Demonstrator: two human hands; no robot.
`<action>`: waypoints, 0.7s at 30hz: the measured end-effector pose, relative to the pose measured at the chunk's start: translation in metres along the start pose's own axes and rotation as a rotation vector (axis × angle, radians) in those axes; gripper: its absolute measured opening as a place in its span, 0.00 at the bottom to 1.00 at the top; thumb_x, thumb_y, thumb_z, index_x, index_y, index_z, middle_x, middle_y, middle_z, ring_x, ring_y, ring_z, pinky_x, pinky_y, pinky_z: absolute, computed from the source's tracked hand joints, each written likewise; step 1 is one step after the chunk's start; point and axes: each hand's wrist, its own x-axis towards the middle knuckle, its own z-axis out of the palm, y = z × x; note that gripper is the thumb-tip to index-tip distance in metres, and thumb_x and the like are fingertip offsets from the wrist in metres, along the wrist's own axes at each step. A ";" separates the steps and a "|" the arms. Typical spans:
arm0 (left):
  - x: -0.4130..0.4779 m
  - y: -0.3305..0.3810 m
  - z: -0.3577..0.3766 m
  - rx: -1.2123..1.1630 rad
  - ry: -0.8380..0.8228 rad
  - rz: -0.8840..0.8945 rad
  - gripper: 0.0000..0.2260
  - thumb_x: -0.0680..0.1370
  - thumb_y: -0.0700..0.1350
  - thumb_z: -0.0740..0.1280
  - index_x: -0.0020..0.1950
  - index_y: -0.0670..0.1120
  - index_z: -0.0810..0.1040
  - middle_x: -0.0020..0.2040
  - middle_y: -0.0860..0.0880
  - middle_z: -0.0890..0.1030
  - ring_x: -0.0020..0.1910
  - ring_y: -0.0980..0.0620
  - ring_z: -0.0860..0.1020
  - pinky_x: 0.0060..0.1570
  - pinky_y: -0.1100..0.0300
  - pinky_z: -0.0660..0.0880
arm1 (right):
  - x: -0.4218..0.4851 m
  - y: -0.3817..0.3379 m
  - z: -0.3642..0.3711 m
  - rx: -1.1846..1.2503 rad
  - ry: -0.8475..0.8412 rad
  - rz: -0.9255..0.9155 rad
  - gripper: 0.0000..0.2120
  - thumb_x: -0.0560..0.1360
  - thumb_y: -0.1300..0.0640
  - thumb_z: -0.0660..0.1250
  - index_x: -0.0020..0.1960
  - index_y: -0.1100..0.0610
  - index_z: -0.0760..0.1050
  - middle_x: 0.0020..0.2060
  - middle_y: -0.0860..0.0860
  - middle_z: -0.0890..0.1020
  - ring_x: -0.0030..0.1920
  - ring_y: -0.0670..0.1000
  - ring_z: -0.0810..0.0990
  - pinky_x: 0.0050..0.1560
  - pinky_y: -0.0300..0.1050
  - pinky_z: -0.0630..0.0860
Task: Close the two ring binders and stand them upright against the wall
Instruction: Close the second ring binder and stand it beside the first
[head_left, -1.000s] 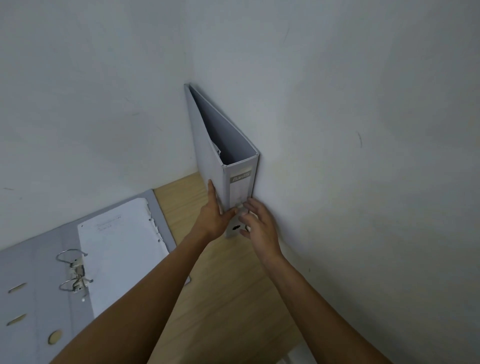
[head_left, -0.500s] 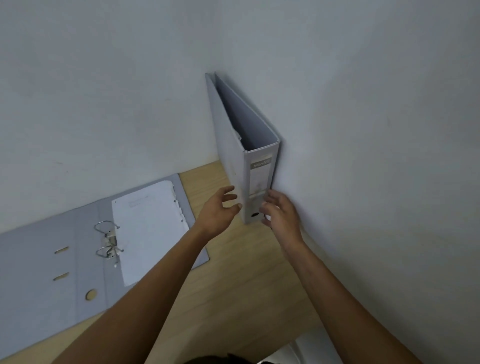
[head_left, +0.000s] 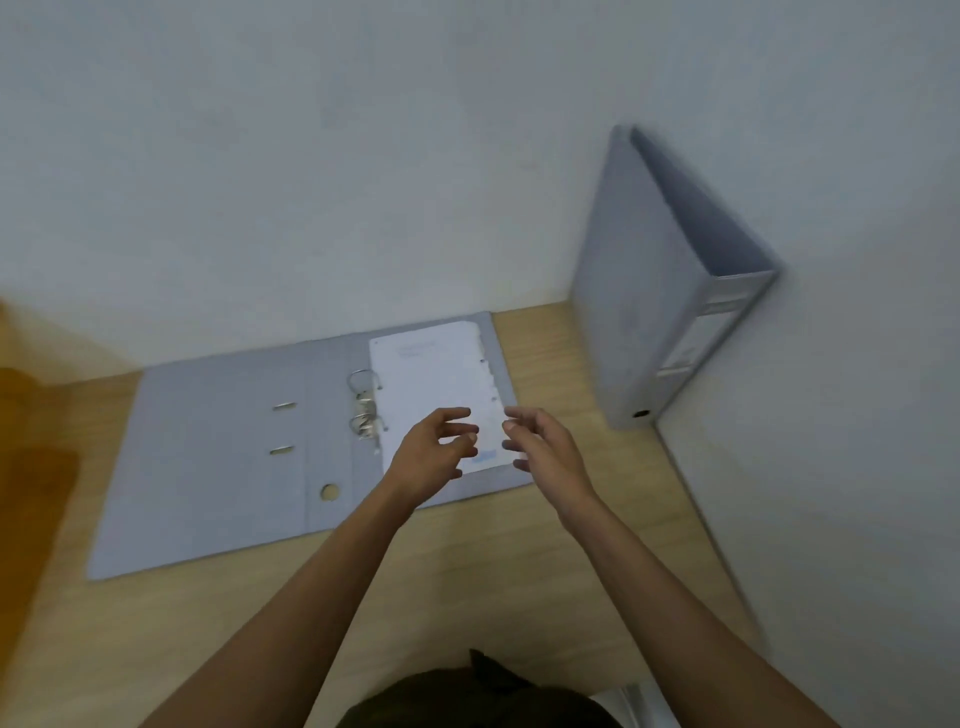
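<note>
Pale walls meet at the desk's (head_left: 519, 597) far right corner, where one closed binder (head_left: 649, 312) stands upright; my empty left hand (head_left: 434, 457) and right hand (head_left: 545, 449) hover, fingers spread, over the open binder (head_left: 218, 467) lying flat along the far edge, not yet closed

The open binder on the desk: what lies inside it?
Inside the open binder lie white punched sheets beside metal rings. Both hands hide the sheets' lower part.
</note>
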 end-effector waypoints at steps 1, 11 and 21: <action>-0.005 -0.011 -0.017 -0.012 0.019 -0.016 0.17 0.82 0.44 0.65 0.72 0.47 0.73 0.63 0.47 0.82 0.57 0.47 0.84 0.56 0.50 0.81 | -0.003 0.001 0.019 -0.006 -0.018 0.014 0.11 0.80 0.53 0.65 0.62 0.49 0.79 0.57 0.48 0.82 0.55 0.48 0.84 0.55 0.48 0.80; -0.045 -0.123 -0.166 -0.173 0.203 -0.166 0.16 0.82 0.46 0.65 0.70 0.49 0.74 0.61 0.49 0.82 0.56 0.51 0.83 0.53 0.52 0.81 | -0.017 0.022 0.183 -0.184 -0.252 0.101 0.11 0.81 0.51 0.65 0.63 0.48 0.77 0.55 0.44 0.81 0.54 0.46 0.83 0.57 0.49 0.80; -0.078 -0.225 -0.296 -0.070 0.413 -0.365 0.21 0.81 0.44 0.66 0.74 0.46 0.70 0.72 0.46 0.74 0.64 0.46 0.77 0.62 0.46 0.78 | 0.007 0.039 0.310 -0.408 -0.452 0.071 0.19 0.81 0.49 0.64 0.70 0.48 0.74 0.67 0.45 0.77 0.69 0.49 0.74 0.62 0.41 0.72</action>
